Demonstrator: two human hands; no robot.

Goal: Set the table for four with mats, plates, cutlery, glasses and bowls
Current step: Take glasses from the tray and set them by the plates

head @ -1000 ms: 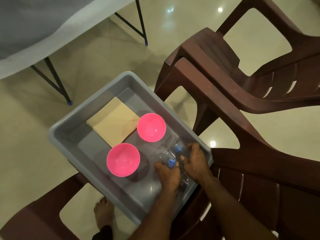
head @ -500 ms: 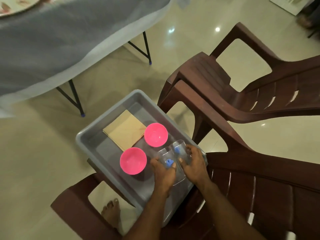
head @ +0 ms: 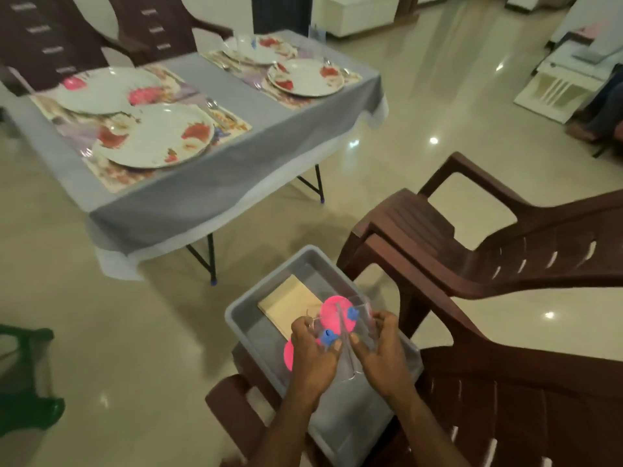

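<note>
Lifting glasses: we judge the glasses step is in hand, with mats, plates and cutlery already on the table (head: pixel 215 193) and bowls only partly laid.
Left hand: our left hand (head: pixel 312 353) is wrapped round a clear glass (head: pixel 320 326) with a blue piece (head: pixel 327 337) inside it, raised above the grey tub (head: pixel 242 318).
Right hand: our right hand (head: pixel 381 352) grips a second clear glass (head: pixel 362 318), also with a blue piece (head: pixel 353 312), just beside the first; whether the two glasses touch we cannot tell.
Tub: it sits on a brown chair (head: pixel 505 416) at 6 o'clock, holding two pink bowls (head: pixel 337 315), partly hidden by our hands, and a tan folded item (head: pixel 286 305) at the tub's 11 o'clock.
Table: at 11 o'clock, well apart from us, four flowered plates (head: pixel 151 136) rest on mats (head: pixel 236 124); a spoon (head: pixel 212 104) lies beside the near plate.
Already laid: one pink bowl (head: pixel 72 83) shows at the far left place; a pale object by the farthest plate could be a glass, too blurred to say.
Next move: we judge it calls for carrying both glasses upright to the table and standing each beside a plate.
Writing: we can read no brand, label or lettering anywhere.
</note>
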